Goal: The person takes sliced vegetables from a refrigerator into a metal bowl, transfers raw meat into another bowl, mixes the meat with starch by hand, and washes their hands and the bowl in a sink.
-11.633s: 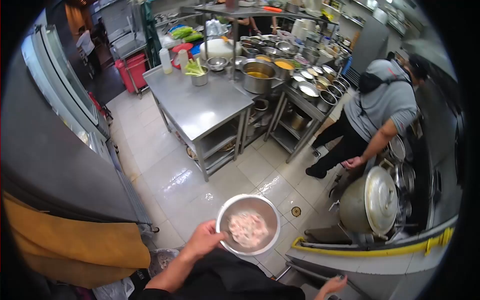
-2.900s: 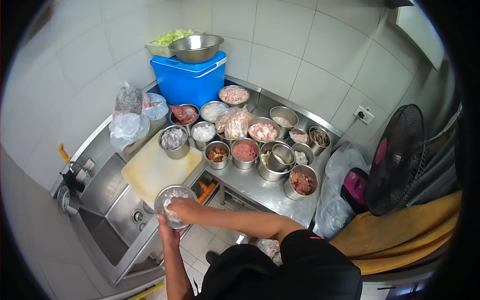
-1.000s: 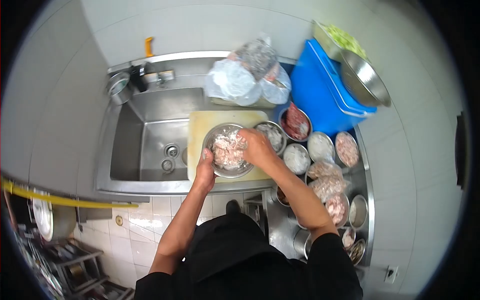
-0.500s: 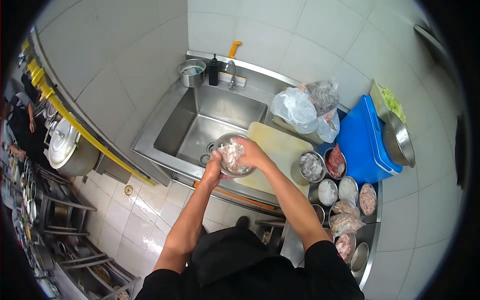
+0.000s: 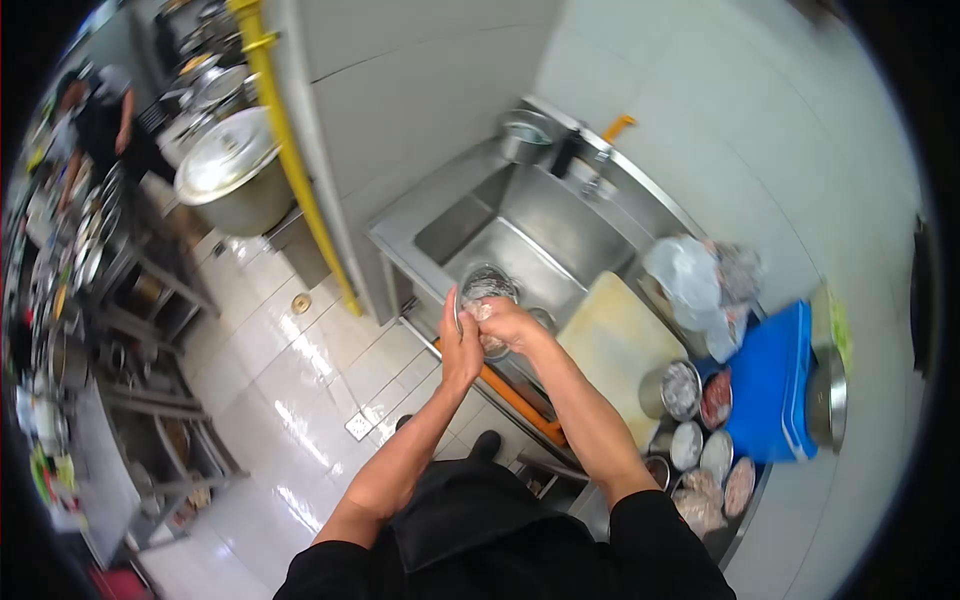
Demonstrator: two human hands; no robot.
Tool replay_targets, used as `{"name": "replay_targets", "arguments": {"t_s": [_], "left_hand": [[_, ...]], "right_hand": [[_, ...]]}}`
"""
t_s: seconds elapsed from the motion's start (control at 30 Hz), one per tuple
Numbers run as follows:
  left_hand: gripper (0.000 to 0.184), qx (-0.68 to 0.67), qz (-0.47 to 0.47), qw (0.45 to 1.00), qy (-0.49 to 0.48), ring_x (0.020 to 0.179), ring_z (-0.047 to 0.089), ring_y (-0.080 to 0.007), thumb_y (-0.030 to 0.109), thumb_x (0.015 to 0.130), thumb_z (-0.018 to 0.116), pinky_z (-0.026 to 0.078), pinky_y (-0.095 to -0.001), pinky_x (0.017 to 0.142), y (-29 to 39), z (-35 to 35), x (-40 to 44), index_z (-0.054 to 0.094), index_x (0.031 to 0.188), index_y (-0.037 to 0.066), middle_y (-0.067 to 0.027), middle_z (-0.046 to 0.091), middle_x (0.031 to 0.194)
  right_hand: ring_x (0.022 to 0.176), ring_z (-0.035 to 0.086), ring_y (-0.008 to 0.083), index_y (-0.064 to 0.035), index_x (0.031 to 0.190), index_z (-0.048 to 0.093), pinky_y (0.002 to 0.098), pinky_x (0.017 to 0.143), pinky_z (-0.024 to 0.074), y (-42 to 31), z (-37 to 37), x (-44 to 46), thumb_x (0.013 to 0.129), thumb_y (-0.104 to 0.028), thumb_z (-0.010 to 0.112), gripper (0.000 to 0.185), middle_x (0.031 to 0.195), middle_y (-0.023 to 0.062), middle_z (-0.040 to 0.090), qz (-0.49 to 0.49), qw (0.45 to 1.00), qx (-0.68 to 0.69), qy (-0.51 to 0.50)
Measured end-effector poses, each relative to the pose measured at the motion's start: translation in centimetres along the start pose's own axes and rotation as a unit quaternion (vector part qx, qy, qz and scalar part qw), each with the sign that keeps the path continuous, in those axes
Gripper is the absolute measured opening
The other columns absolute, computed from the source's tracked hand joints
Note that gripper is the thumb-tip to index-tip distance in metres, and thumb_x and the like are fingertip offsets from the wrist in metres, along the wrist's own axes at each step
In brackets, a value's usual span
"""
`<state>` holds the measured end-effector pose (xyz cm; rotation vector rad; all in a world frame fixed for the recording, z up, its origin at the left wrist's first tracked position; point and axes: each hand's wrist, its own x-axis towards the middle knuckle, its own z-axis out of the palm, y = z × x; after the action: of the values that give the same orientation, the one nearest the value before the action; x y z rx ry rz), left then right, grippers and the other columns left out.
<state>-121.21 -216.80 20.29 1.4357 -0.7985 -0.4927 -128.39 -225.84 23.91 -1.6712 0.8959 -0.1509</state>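
Your left hand [image 5: 461, 345] grips the bowl [image 5: 491, 282] at the sink's [image 5: 565, 232] near edge; your right [image 5: 510, 325] is in the meat [image 5: 482, 309], though I can't tell whether it's clenched. A slipping one-sided grip could tip the bowl, spilling meat.

Here's the bowl [image 5: 492, 277] between left hand [image 5: 462, 345] and right hand [image 5: 508, 325], over the sink's [image 5: 545, 225] near rim. Right of the sink lies the cutting board [image 5: 615, 345], a pot [image 5: 655, 393] by its right edge, bags [image 5: 685, 285] behind. Further right, the cool box [image 5: 765, 375]; containers [image 5: 717, 455] cluster before it. Away left, past the pipe [image 5: 292, 160], stands a lidded pot [image 5: 240, 200], a co-worker [image 5: 105, 120] farther left.
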Motion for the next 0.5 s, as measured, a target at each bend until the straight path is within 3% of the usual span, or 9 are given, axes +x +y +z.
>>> {"name": "replay_targets", "arguments": {"t_s": [0.07, 0.1, 0.13, 0.2, 0.27, 0.33, 0.37, 0.4, 0.5], "left_hand": [[0.048, -0.045, -0.038, 0.998, 0.014, 0.122, 0.039, -0.0312, 0.03, 0.096, 0.031, 0.029, -0.0356, 0.102, -1.7, -4.1, -0.2, 0.028, 0.136, 0.002, -0.0227, 0.039, 0.132], [0.049, -0.076, -0.076, 0.994, 0.017, 0.122, 0.039, -0.0299, 0.03, 0.097, 0.029, 0.029, -0.0353, 0.102, -3.1, -6.2, -0.1, 0.027, 0.137, 0.002, -0.0215, 0.04, 0.131], [0.049, -0.111, -0.107, 0.988, 0.022, 0.122, 0.039, -0.0286, 0.03, 0.097, 0.028, 0.029, -0.0351, 0.102, -4.3, -8.5, 0.3, 0.025, 0.137, 0.003, -0.0203, 0.04, 0.13], [0.049, -0.103, -0.096, 0.982, 0.122, 0.118, 0.041, -0.0245, 0.033, 0.098, 0.027, 0.031, -0.0336, 0.101, -5.7, -14.2, 0.5, 0.024, 0.138, 0.004, -0.0167, 0.043, 0.127], [0.048, -0.242, -0.187, 0.938, 0.165, 0.113, 0.043, -0.0212, 0.035, 0.098, 0.029, 0.034, -0.0323, 0.098, -5.9, -21.0, -0.6, 0.027, 0.136, 0.005, -0.0141, 0.045, 0.124], [0.048, -0.252, -0.132, 0.927, 0.244, 0.111, 0.044, -0.0195, 0.035, 0.098, 0.03, 0.036, -0.0318, 0.095, -4.1, -27.5, -1.7, 0.03, 0.135, 0.005, -0.0129, 0.046, 0.122], [0.047, -0.283, -0.16, 0.904, 0.279, 0.112, 0.044, -0.0196, 0.035, 0.098, 0.03, 0.036, -0.0321, 0.096, -3.2, -30.5, -2.5, 0.03, 0.134, 0.005, -0.0128, 0.046, 0.122], [0.046, -0.315, -0.186, 0.877, 0.31, 0.112, 0.044, -0.0197, 0.034, 0.098, 0.029, 0.036, -0.0324, 0.096, -2.6, -33.3, -3.7, 0.03, 0.134, 0.005, -0.0128, 0.046, 0.122], [0.045, -0.263, -0.097, 0.888, 0.365, 0.112, 0.044, -0.0197, 0.032, 0.099, 0.03, 0.035, -0.0321, 0.097, -4.3, -39.5, -7.1, 0.032, 0.133, 0.003, -0.0132, 0.046, 0.124]], "right_hand": [[0.092, 0.059, 0.0209, 0.0031, 0.108, 0.055, 0.0307, 0.078, 0.0473, 1.3, 3.8, 4.4, 0.068, 0.002, 0.06, 0.04, 0.097, 0.0128, 0.062, 0.069, 0.969, 0.233, -0.046], [0.093, 0.059, 0.0204, 0.0028, 0.109, 0.055, 0.0306, 0.08, 0.0467, -0.2, 6.5, 5.4, 0.068, 0.003, 0.06, 0.041, 0.098, 0.0126, 0.062, 0.046, 0.98, 0.191, 0.008], [0.093, 0.059, 0.0204, 0.0028, 0.109, 0.055, 0.0306, 0.08, 0.0467, -1.4, 9.1, 6.3, 0.068, 0.003, 0.06, 0.041, 0.098, 0.0126, 0.062, 0.044, 0.983, 0.176, -0.029], [0.094, 0.058, 0.0185, 0.0028, 0.11, 0.056, 0.0302, 0.083, 0.0457, -3.8, 14.5, 7.8, 0.068, 0.002, 0.06, 0.041, 0.099, 0.0118, 0.062, -0.243, 0.965, -0.095, 0.013], [0.094, 0.06, 0.0219, 0.0008, 0.105, 0.059, 0.0303, 0.086, 0.0446, -7.2, 19.2, 6.9, 0.066, 0.003, 0.058, 0.04, 0.098, 0.0123, 0.062, -0.284, 0.947, -0.107, -0.107], [0.093, 0.059, 0.0289, -0.003, 0.1, 0.063, 0.0317, 0.086, 0.0449, -10.0, 24.3, 5.9, 0.062, 0.005, 0.058, 0.039, 0.094, 0.0131, 0.061, -0.425, 0.855, -0.227, -0.191], [0.085, 0.058, 0.0346, -0.004, 0.086, 0.067, 0.0343, 0.077, 0.0471, -11.0, 27.7, 5.1, 0.059, 0.006, 0.058, 0.03, 0.085, 0.014, 0.06, -0.465, 0.841, -0.214, -0.176], [0.085, 0.058, 0.0346, -0.004, 0.086, 0.067, 0.0343, 0.077, 0.0471, -12.0, 30.9, 5.1, 0.059, 0.006, 0.058, 0.03, 0.085, 0.014, 0.06, -0.48, 0.827, -0.213, -0.202], [0.068, 0.056, 0.0365, -0.0015, 0.07, 0.064, 0.041, 0.061, 0.0457, -13.3, 40.4, 5.6, 0.061, 0.004, 0.058, 0.012, 0.071, 0.0163, 0.056, -0.553, 0.774, -0.214, -0.223]]}}
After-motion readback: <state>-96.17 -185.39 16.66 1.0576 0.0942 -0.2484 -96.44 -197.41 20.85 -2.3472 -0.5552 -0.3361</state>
